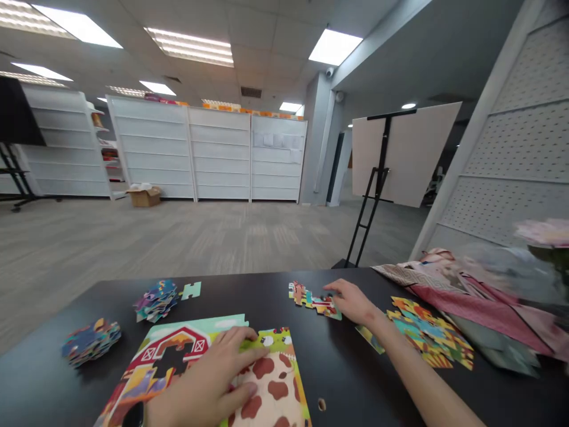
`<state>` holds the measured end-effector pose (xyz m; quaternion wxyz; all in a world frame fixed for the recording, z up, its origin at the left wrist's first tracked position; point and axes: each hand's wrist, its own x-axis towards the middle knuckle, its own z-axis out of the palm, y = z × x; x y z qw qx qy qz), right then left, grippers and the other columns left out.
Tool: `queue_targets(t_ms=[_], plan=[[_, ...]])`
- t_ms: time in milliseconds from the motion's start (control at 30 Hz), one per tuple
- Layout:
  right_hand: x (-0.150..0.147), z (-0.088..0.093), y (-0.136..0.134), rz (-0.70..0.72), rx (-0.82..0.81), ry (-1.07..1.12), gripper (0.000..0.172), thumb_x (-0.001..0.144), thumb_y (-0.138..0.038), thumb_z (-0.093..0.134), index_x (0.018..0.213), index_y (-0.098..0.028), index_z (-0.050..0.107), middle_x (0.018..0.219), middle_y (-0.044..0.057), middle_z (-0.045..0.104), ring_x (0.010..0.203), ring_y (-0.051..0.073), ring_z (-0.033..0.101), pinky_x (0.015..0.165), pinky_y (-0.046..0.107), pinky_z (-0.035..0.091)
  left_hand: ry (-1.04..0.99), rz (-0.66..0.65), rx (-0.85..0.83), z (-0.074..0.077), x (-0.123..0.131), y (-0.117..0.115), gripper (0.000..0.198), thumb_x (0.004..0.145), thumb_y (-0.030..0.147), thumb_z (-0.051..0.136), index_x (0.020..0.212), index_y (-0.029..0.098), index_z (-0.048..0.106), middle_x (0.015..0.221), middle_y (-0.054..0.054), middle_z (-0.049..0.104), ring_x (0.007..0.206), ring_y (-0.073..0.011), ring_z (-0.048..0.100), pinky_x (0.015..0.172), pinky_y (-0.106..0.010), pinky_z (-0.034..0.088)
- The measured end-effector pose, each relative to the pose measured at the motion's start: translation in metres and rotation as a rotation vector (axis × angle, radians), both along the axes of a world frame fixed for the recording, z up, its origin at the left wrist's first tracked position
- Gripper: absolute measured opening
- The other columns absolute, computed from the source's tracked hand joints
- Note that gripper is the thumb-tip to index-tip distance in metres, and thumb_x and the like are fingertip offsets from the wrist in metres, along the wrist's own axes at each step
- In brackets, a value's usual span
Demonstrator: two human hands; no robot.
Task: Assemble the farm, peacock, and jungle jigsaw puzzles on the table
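A partly assembled jigsaw puzzle [278, 382] with a red barn, green field and brown-spotted cow lies on the dark table in front of me. My left hand [222, 370] rests on it with its fingers spread, covering part of the middle. To its left, a dark gap [173, 360] shows within the barn. Farther back on the right, my right hand [349, 299] reaches over a small cluster of loose puzzle pieces [306, 296], its index finger stretched out. Its fingertips are at or just above the pieces; contact is unclear. Another puzzle piece [370, 339] lies partly hidden under my right forearm.
Two piles of puzzle pieces, a nearer one [92, 341] and a farther one [157, 300], stand at the left beside a pale green piece [191, 290]. Yellow and teal pieces [429, 332] spread at the right, near pink cloth [484, 296]. A small brown bit [322, 404] lies near the front.
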<state>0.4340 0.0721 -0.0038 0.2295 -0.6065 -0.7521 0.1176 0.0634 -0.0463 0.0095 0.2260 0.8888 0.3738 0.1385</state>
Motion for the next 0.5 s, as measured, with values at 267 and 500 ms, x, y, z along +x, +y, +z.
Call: queue_targets(t_ms=[267, 500], plan=[[-0.006, 0.009, -0.018, 0.139, -0.085, -0.028, 0.034, 0.062, -0.032, 0.079, 0.093, -0.021, 0.078, 0.101, 0.008, 0.072, 0.099, 0.030, 0.065, 0.092, 0.039, 0.048, 0.019, -0.001, -0.026, 0.000, 0.000, 0.001, 0.052, 0.093, 0.023, 0.058, 0.141, 0.040, 0.052, 0.140, -0.006, 0.048, 0.129, -0.0316, 0.046, 0.111, -0.049, 0.040], [-0.015, 0.022, -0.020, 0.092, 0.053, 0.200, 0.034, 0.071, -0.027, 0.071, 0.104, -0.021, 0.072, 0.088, 0.002, 0.074, 0.082, 0.021, 0.067, 0.079, 0.032, 0.050, 0.015, -0.004, -0.027, -0.005, -0.003, 0.001, 0.053, 0.094, 0.024, 0.057, 0.143, 0.040, 0.050, 0.144, -0.005, 0.047, 0.132, -0.0325, 0.045, 0.113, -0.048, 0.040]])
